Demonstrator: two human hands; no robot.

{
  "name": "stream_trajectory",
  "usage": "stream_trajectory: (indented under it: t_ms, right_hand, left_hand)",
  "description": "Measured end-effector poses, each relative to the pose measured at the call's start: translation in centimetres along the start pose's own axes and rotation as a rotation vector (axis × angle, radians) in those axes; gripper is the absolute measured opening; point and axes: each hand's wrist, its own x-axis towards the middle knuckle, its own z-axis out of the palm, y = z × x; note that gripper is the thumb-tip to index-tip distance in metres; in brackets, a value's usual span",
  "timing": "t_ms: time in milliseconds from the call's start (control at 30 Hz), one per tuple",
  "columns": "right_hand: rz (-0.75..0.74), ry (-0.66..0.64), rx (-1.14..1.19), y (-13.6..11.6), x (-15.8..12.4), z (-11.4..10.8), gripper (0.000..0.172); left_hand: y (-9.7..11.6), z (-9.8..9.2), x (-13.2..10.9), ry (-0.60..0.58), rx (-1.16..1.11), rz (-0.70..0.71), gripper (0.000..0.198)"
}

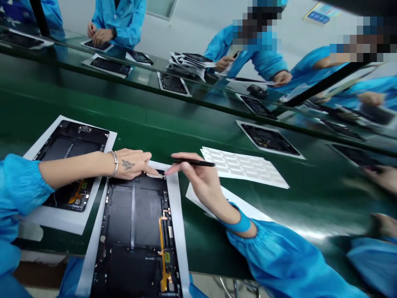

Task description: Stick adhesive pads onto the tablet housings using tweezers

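The left hand (130,163) reaches in from the left, its fingers close together, with the fingertips (152,170) at the top edge of an open tablet casing (133,236), on or just beside a small metal strip (155,176). Whether they pinch the strip cannot be told. The right hand (198,180) comes in from the right, gripping a black pen (195,162) that points away to the right, and its fingertips sit just beside the strip.

The casing lies on a white sheet (178,219) on a green worktop (186,124), its lower end running out of view at the bottom of the frame. The sheet's right margin separates the casing from the right forearm. A second casing (71,165) on its own sheet lies just left, under the left forearm, and the two sheets overlap at a corner. Beyond the pen lies a sheet of pale labels (245,167), with another white sheet (217,198) under the right wrist. Open green worktop stretches ahead of the hands, up to more casings along the far side, where co-workers in blue sleeves (263,54) stand.
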Motion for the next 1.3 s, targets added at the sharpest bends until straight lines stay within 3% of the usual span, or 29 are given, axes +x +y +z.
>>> stream_trajectory:
  t_ms: [100, 200, 400, 567, 800, 967, 1200, 1300]
  right_hand:
    - [-0.157, -0.133, -0.134, -0.2, -0.3, 1.0, 0.022]
    - [-0.327, -0.247, -0.260, 0.2, -0.6, 1.5, 0.021]
    - [-0.490, -0.377, -0.439, 1.8, -0.7, 2.1, 0.032]
    - [-0.463, -0.439, -0.391, 2.0, -0.9, 1.5, 0.033]
    - [-0.447, -0.367, -0.350, 1.9, -1.1, 1.8, 0.033]
    - [-0.431, -0.413, -0.421, 1.9, -0.8, 1.8, 0.032]
    - [-0.320, -0.261, -0.333, 1.1, -0.6, -0.3, 0.021]
    - [-0.305, -0.287, -0.341, 1.1, -0.6, 0.0, 0.022]
  left_hand:
    - [-0.2, 0.7, -0.8, 0.071, 0.023, 0.031, 0.060]
    - [-0.6, 1.7, -2.4, 0.182, 0.000, 0.080, 0.049]
    - [-1.1, 2.4, -3.8, 0.377, -0.313, 0.137, 0.038]
    - [-1.2, 2.6, -3.7, 0.411, -0.386, 0.137, 0.039]
    - [-1.3, 2.9, -3.6, 0.468, -0.401, 0.163, 0.037]
    - [-1.0, 2.5, -3.6, 0.397, -0.380, 0.112, 0.040]
    - [-1.1, 2.3, -3.8, 0.412, -0.345, 0.115, 0.038]
    - [-1.0, 2.4, -3.8, 0.422, -0.336, 0.106, 0.038]
